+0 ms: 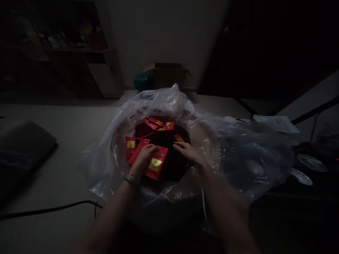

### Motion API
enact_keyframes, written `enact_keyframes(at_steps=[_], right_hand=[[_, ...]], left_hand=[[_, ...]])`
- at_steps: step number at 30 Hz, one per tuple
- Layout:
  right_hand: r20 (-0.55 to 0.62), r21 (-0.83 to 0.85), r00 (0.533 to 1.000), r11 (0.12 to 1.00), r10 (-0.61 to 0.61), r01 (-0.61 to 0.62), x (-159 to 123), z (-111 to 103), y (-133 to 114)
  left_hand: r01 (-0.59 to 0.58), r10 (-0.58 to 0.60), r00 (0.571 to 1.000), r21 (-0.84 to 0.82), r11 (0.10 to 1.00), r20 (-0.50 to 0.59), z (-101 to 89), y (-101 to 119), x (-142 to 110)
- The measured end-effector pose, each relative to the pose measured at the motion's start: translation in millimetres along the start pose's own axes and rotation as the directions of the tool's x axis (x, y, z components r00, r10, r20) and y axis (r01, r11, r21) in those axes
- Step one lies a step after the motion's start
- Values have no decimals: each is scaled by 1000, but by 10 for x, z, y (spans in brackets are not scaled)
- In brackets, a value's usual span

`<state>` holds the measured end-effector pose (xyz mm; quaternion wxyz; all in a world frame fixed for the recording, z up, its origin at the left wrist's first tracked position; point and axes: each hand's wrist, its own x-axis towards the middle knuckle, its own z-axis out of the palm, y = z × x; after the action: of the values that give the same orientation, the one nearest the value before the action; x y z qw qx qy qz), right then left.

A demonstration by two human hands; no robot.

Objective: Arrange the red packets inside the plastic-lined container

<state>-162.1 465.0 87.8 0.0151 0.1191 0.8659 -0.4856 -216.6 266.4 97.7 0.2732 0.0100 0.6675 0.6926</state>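
Observation:
My left hand [144, 157] is closed on the upper edge of a red packet [156, 165] with a gold label, thumb lying over its top. My right hand [187, 151] reaches in from the other side, its fingers stretched out over dark loose material [172, 164], with no object visible in them. Just beyond those fingertips lies another red packet [179, 138]. More red packets rest at the left and far side. All this sits inside a wide round container lined with a clear plastic bag [164, 97], its edges spread outward. Dim light hides the material's detail.
An open cardboard box [169, 76] and a teal bag [143, 82] stand by the wall. Shelves [76, 49] hold assorted items at the left. Round perforated discs [312, 163] lie at the right. A black cable [53, 208] crosses the floor at the lower left.

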Motion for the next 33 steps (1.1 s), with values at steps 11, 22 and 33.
enact_keyframes(at_steps=[11,22,33], right_hand=[[-93,-102,992,992,-90,80,37,303,-140],[-182,16,975,991,-125,130,40,541,-89],[-316,125,945,983,-88,133,-95,428,-30]], left_hand=[[-36,36,998,-6,999,46,42,-183,103],[89,-77,976,-49,995,203,44,-268,85],[77,-101,955,97,992,279,-83,-71,-115]])
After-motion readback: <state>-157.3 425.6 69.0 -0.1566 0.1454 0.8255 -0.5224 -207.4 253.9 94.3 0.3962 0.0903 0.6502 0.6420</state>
